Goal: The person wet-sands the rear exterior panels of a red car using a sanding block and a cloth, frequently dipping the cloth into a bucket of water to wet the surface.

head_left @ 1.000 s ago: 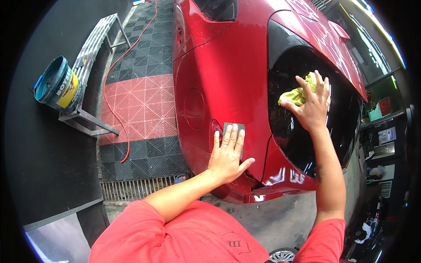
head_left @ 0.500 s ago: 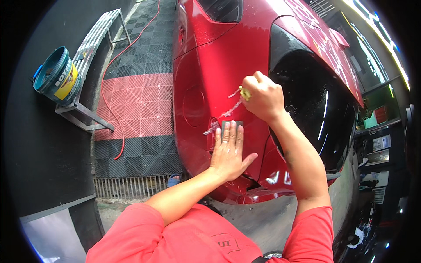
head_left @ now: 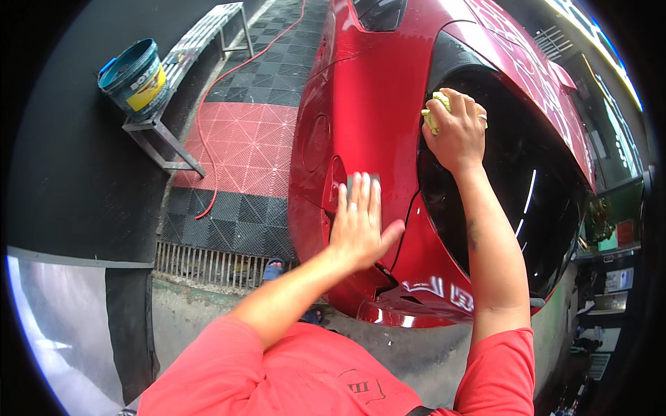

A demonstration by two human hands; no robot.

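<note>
Right hand (head_left: 456, 133) moved over window (head_left: 501, 177); yellow-green cloth (head_left: 431, 120) partly hidden.

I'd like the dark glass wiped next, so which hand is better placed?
Probably the right hand: it holds the yellow cloth by the dark glass, while the left hand is at red bodywork.

Teal bucket (head_left: 133, 82) on a metal bench (head_left: 200, 40), red hose (head_left: 200, 119) across floor tiles (head_left: 246, 147).

Bright, glare on car (head_left: 388, 104), dark curved edges
</note>
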